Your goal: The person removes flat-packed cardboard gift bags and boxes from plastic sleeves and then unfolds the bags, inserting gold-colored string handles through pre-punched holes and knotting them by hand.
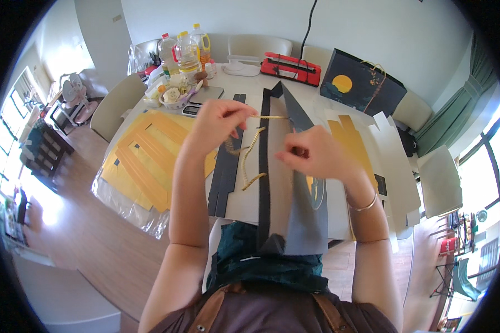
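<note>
Table (250, 211): white, large, ringed by pale chairs; carries all items below.

Stack of yellow card sheets (144, 161): flat in clear plastic wrap, at the table's left edge, overhanging it slightly.

Finished bag (361, 83): dark blue with a yellow disc, upright at the far right. Judged the model of the work in hand: one bag stands complete, while the piece now being handled remains a flat blank without a fitted handle.

Bag blank (294, 211): grey inside, dark edges, folded into a long pointed form running from the person's lap up to the table's middle. Cord not yet seen passing through it.

Dark strip (225, 172): flat, just left of the blank, untouched.

Red tool (290, 67): long, at the far edge. Oil bottles (186, 53): cluster at the far left corner.

Left hand (222, 125): fingers drawn together, pinching the gold cord near its upper end, above the dark strip.

Right hand (311, 152): loosely curled over the blank's upper part, fingertips pinched; whether they grip the cord or the card edge cannot be told.

Gold cord (253, 150): twisted, stretched between the hands, its loose end hanging down in a loop onto the blank.
</note>
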Action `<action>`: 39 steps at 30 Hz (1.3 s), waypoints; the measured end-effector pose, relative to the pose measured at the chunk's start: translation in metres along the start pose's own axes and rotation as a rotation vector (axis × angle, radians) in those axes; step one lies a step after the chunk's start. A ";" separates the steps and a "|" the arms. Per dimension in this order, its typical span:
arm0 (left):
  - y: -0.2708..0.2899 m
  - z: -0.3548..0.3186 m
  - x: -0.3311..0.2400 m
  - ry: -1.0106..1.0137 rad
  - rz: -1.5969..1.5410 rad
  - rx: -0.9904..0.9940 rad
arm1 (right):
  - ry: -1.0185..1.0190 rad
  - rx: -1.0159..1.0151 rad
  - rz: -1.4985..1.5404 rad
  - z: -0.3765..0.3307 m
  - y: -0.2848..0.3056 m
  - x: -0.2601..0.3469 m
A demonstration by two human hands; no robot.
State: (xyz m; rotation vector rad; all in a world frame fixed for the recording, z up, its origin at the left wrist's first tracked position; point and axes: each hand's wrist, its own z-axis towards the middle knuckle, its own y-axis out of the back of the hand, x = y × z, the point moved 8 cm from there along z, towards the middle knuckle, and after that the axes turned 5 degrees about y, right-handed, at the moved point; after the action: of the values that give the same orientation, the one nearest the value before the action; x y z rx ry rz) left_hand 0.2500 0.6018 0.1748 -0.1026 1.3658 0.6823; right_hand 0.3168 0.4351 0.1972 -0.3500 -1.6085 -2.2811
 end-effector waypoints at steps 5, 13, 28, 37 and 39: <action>0.058 -0.014 -0.005 -0.035 -0.054 -0.225 | -0.019 -0.009 0.033 -0.003 0.030 -0.029; 0.119 -0.048 0.022 -0.121 -0.145 -0.573 | -0.062 0.093 -0.010 0.004 0.044 -0.070; 0.137 -0.096 0.015 -0.471 -0.383 -0.953 | -0.371 -0.168 -0.240 -0.072 0.064 -0.074; 0.032 -0.074 -0.098 -0.783 -0.886 -0.267 | -0.301 -0.211 -0.081 -0.067 0.054 -0.044; 0.016 -0.080 -0.110 -0.745 -0.859 -0.063 | -0.284 -0.228 0.003 -0.067 0.051 -0.051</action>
State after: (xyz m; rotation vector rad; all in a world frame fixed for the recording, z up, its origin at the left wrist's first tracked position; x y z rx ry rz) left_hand 0.1683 0.5358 0.2627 -0.4130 0.4840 0.0028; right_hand 0.3831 0.3621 0.1990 -0.7613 -1.4665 -2.5095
